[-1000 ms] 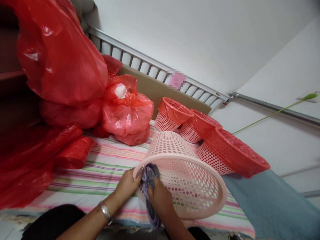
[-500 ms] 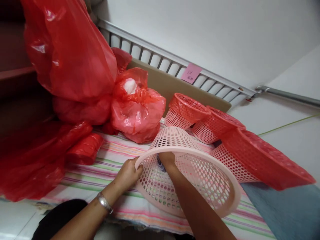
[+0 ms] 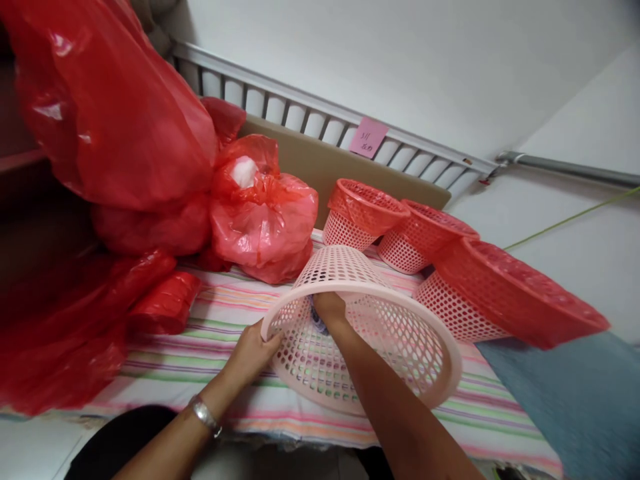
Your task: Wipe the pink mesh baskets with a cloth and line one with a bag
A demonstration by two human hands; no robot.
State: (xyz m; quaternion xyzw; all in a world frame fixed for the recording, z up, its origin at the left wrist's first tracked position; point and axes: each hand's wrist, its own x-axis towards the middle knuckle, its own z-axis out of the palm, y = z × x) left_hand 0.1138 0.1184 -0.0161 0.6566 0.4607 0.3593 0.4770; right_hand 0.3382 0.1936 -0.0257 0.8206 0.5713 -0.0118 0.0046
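Observation:
A pale pink perforated plastic basket (image 3: 420, 303) lies tipped on its side with its wide mouth facing me. My left hand (image 3: 254, 348), wearing a silver bracelet, is closed around the left part of its rim. Deep inside the basket, my right hand (image 3: 330, 308) presses a bunched grey-purple cloth (image 3: 318, 321) against the inner left wall; its fingertips are hidden. Underneath is a striped bed sheet or tablecloth (image 3: 210, 360).
Three baskets lined with red plastic bags stand behind and right, the nearest a large one (image 3: 465, 293). Stuffed red bags (image 3: 265, 227) sit back left, beside a red bag roll (image 3: 167, 303). A white rail with a pink note (image 3: 369, 137) runs along the wall.
My right hand, with the cloth, has moved slightly up along the basket's inner wall. The left hand keeps its grip on the rim. The whole view has shifted a little.

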